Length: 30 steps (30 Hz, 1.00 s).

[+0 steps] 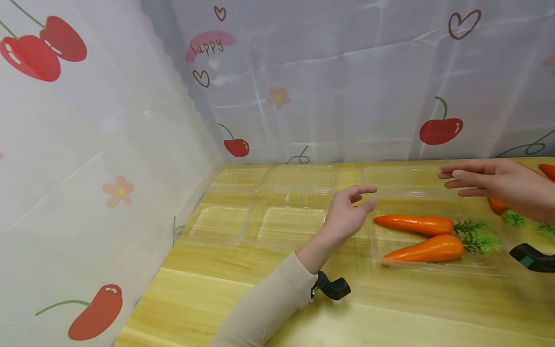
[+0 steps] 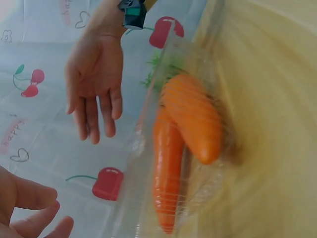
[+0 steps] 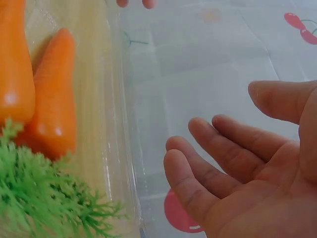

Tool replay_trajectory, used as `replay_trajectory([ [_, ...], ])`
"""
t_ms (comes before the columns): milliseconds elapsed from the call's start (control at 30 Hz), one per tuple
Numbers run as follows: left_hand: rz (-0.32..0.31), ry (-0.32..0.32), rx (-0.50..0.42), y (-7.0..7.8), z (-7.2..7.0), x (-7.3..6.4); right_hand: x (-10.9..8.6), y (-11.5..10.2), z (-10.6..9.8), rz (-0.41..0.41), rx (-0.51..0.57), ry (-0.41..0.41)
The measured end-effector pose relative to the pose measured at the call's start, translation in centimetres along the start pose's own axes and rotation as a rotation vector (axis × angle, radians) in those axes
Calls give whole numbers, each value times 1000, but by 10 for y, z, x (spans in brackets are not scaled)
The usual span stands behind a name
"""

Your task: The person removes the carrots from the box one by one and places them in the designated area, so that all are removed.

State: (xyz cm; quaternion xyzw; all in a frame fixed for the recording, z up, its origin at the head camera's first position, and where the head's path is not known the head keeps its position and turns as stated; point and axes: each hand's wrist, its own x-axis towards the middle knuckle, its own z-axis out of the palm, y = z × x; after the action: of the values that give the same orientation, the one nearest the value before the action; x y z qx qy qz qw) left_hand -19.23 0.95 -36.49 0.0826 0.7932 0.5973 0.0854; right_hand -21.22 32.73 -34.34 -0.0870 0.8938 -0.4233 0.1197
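Note:
Two orange carrots with green leafy tops lie side by side in a clear plastic tray (image 1: 438,271). One carrot (image 1: 416,223) is behind the other carrot (image 1: 427,249) in the head view, both tips pointing left. My left hand (image 1: 347,212) hovers by the tray's left side, fingers loosely bent and holding nothing. Over the right back part of the tray, my right hand (image 1: 498,183) is held with fingers extended and nothing in it. In the right wrist view its palm and spread thumb show beside the tray and the green leaves (image 3: 44,188).
Several clear plastic trays (image 1: 249,226) stand in two rows on the wooden table (image 1: 208,284), left of and behind the carrots. More carrots (image 1: 497,206) lie at the far right, partly covered by my right hand. A cherry-patterned curtain (image 1: 347,86) borders the table's back and left.

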Motion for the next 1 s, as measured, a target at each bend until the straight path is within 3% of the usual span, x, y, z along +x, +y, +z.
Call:
replay_trajectory([
  [200,-20,-1,17,-10,3,-11,-6,-1,7,-30,21,-27],
  [500,42,9,-36,-21,15,-25,-8,0,20,-78,6,-42],
  [733,53,66,-41,-28,26,-38,-6,2,29,-96,45,-86],
  [1000,33,82,-159,-39,30,-44,1,3,41,-91,5,-126],
])
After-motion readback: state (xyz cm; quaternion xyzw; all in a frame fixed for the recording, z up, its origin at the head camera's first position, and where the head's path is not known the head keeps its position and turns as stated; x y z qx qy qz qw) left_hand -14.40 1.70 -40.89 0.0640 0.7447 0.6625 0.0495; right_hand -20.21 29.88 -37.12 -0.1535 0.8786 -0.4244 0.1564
